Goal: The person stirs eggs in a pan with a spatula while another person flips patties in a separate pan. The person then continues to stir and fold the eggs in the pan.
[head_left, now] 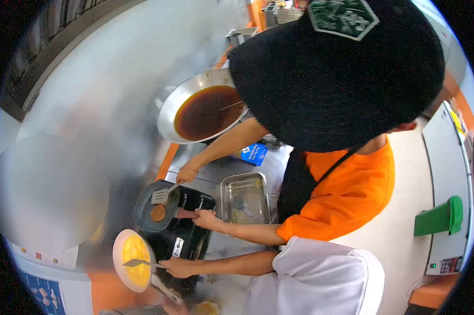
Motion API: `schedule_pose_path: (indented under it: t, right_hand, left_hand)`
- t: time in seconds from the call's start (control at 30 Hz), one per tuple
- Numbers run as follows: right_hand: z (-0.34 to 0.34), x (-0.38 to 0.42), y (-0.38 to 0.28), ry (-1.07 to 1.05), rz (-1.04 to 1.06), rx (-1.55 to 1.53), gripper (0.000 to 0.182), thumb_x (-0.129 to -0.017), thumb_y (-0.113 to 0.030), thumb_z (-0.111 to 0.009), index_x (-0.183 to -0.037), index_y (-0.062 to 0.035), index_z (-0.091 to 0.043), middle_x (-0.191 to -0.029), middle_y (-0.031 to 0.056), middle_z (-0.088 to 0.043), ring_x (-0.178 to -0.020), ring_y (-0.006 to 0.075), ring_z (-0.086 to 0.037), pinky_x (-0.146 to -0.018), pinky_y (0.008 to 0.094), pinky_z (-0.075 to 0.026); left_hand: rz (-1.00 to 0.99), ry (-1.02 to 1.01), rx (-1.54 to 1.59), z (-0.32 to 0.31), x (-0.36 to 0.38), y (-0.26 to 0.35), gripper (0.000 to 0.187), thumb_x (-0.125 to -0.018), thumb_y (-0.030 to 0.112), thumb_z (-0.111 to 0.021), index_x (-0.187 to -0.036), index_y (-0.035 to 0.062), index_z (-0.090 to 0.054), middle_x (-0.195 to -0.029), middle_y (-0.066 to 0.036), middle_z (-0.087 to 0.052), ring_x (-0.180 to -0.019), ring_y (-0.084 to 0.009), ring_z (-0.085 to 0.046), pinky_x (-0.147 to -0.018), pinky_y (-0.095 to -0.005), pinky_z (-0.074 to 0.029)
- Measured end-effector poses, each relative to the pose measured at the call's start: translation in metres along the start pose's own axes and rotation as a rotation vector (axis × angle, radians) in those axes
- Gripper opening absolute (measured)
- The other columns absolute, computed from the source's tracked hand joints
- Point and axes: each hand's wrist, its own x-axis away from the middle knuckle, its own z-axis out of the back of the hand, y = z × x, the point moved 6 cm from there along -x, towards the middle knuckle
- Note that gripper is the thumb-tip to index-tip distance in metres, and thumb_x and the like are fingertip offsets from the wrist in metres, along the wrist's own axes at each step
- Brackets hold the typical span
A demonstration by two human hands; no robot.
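Furthest left on the tabletop (216, 176), a pale round pan (119, 251) holds a yellow egg layer (134, 247). A spatula (135, 262) lies flat on the egg, blade to the left. Its long axis runs left to right, straight back to the right hand (177, 267), whose fingers are clenched round the grip. The egg therefore lies just left of that hand, under the blade, and the right hand is the nearer one to it. The pan's handle (166, 290) slants down and right to the left hand (169, 305) at the bottom edge. Most of that hand is cut off, so I cannot tell whether its fingers are clenched on the handle or only resting against it.

Just above, on the black stove (190, 234), a co-worker in an orange shirt works a small dark pan (144, 216) with a brown patty (158, 212) in it. One of the co-worker's hands (187, 172) grips a slotted turner (161, 196) over the patty. The other (206, 218) holds that pan's handle.

Further right and higher stands a wide wok (168, 107) of dark liquid. Right of the stove lies a metal tray (243, 181), with a blue packet (253, 154) above it. A green object (439, 217) sits at the far right
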Motion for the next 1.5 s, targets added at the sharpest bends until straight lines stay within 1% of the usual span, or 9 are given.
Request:
schedule_pose_path:
  t: [0.07,0.23,0.33,0.4,0.5,0.6,0.8,1.2,1.5]
  right_hand:
    - [-0.005,0.005,-0.002,-0.002,-0.064,-0.090,0.022,-0.090,-0.016,-0.054,-0.105,0.0000,-0.052,-0.100,0.0256,-0.057,-0.088,0.0391,-0.055,-0.077,0.0498,-0.043]
    - [0.004,0.017,-0.020,0.113,0.114,-0.050,0.027,-0.091,-0.021,-0.056,-0.108,0.0001,-0.053,-0.098,0.0259,-0.058,-0.088,0.0422,-0.055,-0.079,0.0512,-0.042]
    - [0.008,0.018,-0.025,0.178,0.194,-0.019,0.034,-0.091,-0.028,-0.058,-0.109,0.0010,-0.053,-0.096,0.0259,-0.059,-0.086,0.0435,-0.056,-0.079,0.0510,-0.043]
    - [0.011,0.021,-0.030,0.169,0.191,-0.036,0.038,-0.091,-0.031,-0.059,-0.109,0.0019,-0.053,-0.093,0.0259,-0.059,-0.085,0.0441,-0.056,-0.078,0.0506,-0.043]
    - [0.026,0.033,-0.054,0.138,0.271,-0.130,0.044,-0.090,-0.035,-0.062,-0.107,0.0043,-0.053,-0.076,0.0307,-0.057,-0.074,0.0417,-0.061,-0.066,0.0469,-0.046]
    - [0.015,0.016,-0.042,0.193,0.355,-0.115,0.038,-0.089,-0.026,-0.063,-0.110,0.0041,-0.053,-0.079,0.0299,-0.059,-0.076,0.0426,-0.061,-0.067,0.0470,-0.047]
    - [-0.013,0.001,-0.025,0.079,0.061,-0.026,0.042,-0.087,-0.013,-0.059,-0.126,-0.0024,-0.047,-0.105,0.0263,-0.059,-0.100,0.0446,-0.055,-0.086,0.0495,-0.044]
    - [-0.036,-0.014,-0.024,0.092,0.085,0.095,0.041,-0.089,-0.013,-0.056,-0.129,-0.0052,-0.047,-0.101,0.0296,-0.057,-0.099,0.0428,-0.056,-0.087,0.0490,-0.044]
    - [-0.041,-0.012,-0.027,-0.012,-0.057,-0.029,0.035,-0.090,-0.014,-0.056,-0.121,0.0011,-0.050,-0.105,0.0278,-0.056,-0.097,0.0449,-0.056,-0.085,0.0504,-0.046]
  left_hand:
    - [0.157,0.104,0.082,-0.045,0.039,0.008,0.043,-0.089,0.010,-0.051,-0.131,0.0044,-0.047,-0.111,-0.013,-0.059,-0.098,-0.0273,-0.056,-0.086,-0.0385,-0.047]
    - [0.240,-0.048,0.239,-0.017,0.007,-0.007,0.044,-0.089,0.027,-0.060,-0.126,0.0044,-0.054,-0.120,-0.013,-0.055,-0.111,-0.0269,-0.050,-0.091,-0.0425,-0.047]
    - [0.085,-0.089,0.007,-0.030,0.014,-0.005,0.071,-0.083,0.047,-0.066,-0.137,0.0066,-0.043,-0.143,-0.008,-0.038,-0.128,-0.0245,-0.036,-0.101,-0.0466,-0.039]
    - [0.252,-0.280,0.515,-0.031,0.000,-0.016,0.061,-0.094,0.036,-0.057,-0.137,-0.0022,-0.038,-0.117,-0.018,-0.057,-0.097,-0.0262,-0.059,-0.078,-0.0350,-0.055]
    - [0.558,-0.623,0.625,-0.024,-0.002,-0.020,0.062,-0.095,0.036,-0.057,-0.139,-0.0016,-0.036,-0.121,-0.016,-0.056,-0.095,-0.0243,-0.060,-0.076,-0.0332,-0.056]
    - [0.175,-0.260,0.333,-0.023,-0.005,-0.017,0.057,-0.095,0.031,-0.056,-0.138,-0.0002,-0.036,-0.115,-0.013,-0.055,-0.083,-0.0157,-0.058,-0.068,-0.0244,-0.054]
    - [0.135,-0.084,0.202,-0.057,0.031,0.000,0.047,-0.094,0.023,-0.057,-0.131,-0.0020,-0.043,-0.103,-0.009,-0.059,-0.075,-0.0138,-0.058,-0.064,-0.0217,-0.053]
    - [0.369,-0.188,0.418,-0.038,0.011,-0.010,0.025,-0.098,0.018,-0.046,-0.110,-0.0026,-0.052,-0.088,-0.010,-0.059,-0.074,-0.0150,-0.060,-0.062,-0.0231,-0.055]
    - [0.358,-0.263,0.438,-0.009,-0.025,-0.027,0.016,-0.094,0.019,-0.054,-0.095,0.0026,-0.054,-0.084,-0.006,-0.059,-0.070,-0.0102,-0.059,-0.057,-0.0205,-0.052]
